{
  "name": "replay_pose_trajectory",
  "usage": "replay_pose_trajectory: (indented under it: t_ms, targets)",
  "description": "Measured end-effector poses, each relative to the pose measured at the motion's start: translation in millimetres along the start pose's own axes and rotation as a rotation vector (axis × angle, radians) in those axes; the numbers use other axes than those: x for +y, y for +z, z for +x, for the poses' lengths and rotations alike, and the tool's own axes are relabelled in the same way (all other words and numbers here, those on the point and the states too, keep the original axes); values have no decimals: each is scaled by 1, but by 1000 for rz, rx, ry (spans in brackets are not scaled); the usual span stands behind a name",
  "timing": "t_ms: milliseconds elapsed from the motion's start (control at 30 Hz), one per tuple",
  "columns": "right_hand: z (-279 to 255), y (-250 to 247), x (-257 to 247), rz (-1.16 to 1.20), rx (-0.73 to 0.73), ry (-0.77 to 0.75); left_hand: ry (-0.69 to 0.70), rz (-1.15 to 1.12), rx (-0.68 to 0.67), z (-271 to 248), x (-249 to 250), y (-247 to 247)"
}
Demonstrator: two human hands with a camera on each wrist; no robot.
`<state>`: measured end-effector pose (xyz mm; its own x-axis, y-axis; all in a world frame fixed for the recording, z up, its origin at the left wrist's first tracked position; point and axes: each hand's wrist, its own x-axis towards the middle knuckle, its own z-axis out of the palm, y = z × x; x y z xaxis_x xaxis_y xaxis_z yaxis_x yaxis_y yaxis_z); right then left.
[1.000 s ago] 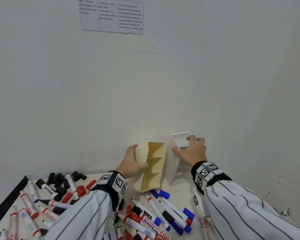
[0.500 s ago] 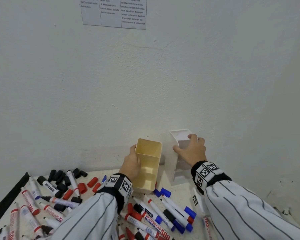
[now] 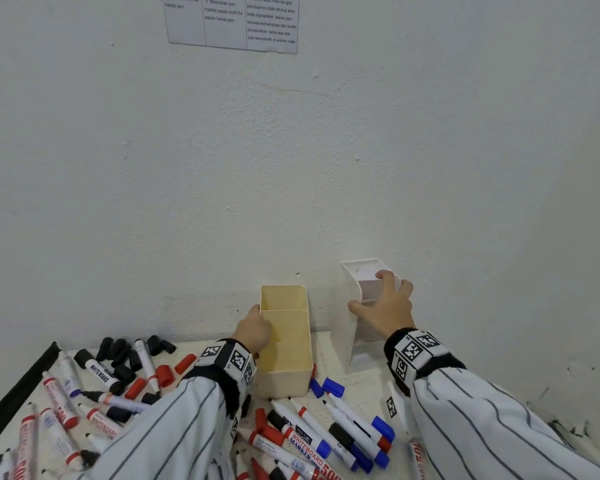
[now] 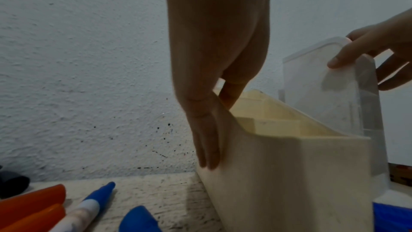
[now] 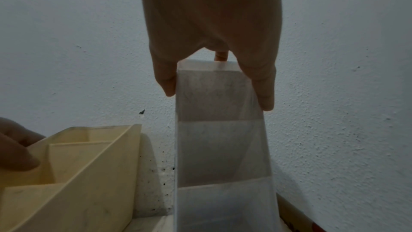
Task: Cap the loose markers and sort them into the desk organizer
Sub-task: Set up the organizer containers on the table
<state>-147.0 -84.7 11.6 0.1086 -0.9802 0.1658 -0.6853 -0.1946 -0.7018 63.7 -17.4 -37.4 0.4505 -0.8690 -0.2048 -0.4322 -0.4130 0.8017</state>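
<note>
Dozens of loose markers point(image 3: 302, 436) and caps point(image 3: 120, 355) lie scattered from nine o'clock to six o'clock on the bench point(image 3: 357, 382), none sorted yet. At centre the left hand point(image 3: 255, 329), its grip clamped on the cream organizer point(image 3: 284, 341) by the rim, likely squares it against the wall point(image 3: 291, 168). At three o'clock the right hand point(image 3: 383, 308), grip closed on the white organizer point(image 3: 357, 344), steadies it upright, apart from the cream one, seemingly so both stay within reach.
</note>
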Motion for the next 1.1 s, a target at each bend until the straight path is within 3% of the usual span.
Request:
replay_pose_trajectory:
  t_ms: [233, 400, 667, 1000, 1100]
  targets:
    - [1, -1, 3, 51, 30, -27, -22, 141, 92, -7, 10, -8]
    - [2, -12, 11, 87, 117, -6, 70, -20, 136, -13, 42, -3]
    - [4, -28, 26, 141, 191, 27, 168, -181, 45, -17, 62, 54]
    - [6, -13, 32, 180, 151, -45, 124, 167, 113, 7, 42, 66]
    - [8, -11, 29, 230, 128, -43, 104, 154, 108, 6, 39, 59]
